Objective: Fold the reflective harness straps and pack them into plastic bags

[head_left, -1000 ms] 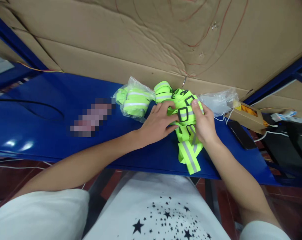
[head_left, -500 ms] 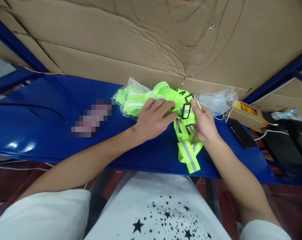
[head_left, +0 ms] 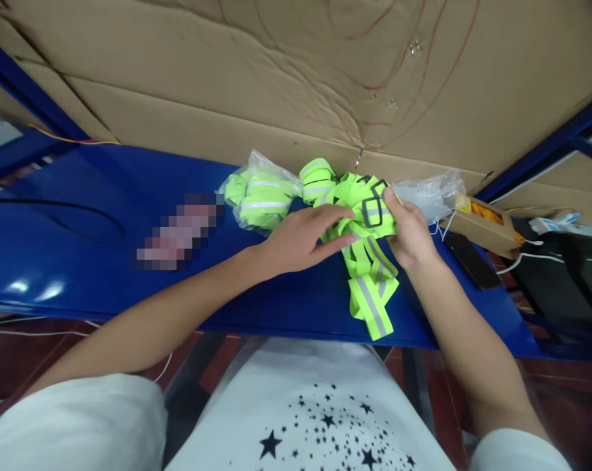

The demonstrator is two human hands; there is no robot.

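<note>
Neon-yellow reflective straps (head_left: 369, 311) with grey stripes lie in a loose bundle, their looped ends hanging toward the bench's front edge. My right hand (head_left: 413, 229) grips the bundle's right side, thumb on top beside black rectangular buckles (head_left: 373, 213). From the left, my left hand (head_left: 308, 239) reaches to the bundle, its fingers and thumb apart around the strap's edge; its fingertips are partly hidden. Behind that hand stands a rolled strap coil (head_left: 317, 178). To its left rests a clear plastic bag (head_left: 261, 199) with more neon strap inside.
The blue bench (head_left: 94, 190) backs onto a cardboard panel (head_left: 188, 78). Rightward are an empty-looking clear bag (head_left: 433, 193), an open carton (head_left: 489, 226) with orange contents, a black phone (head_left: 472, 260) and white cables. A blurred-out item (head_left: 178, 232) and black cable (head_left: 55, 204) lie left.
My left hand has opened and lowered slightly, uncovering the coil behind it. My right hand has shifted a little rightward with the buckles. A gap now shows between bagged strap and bundle.
</note>
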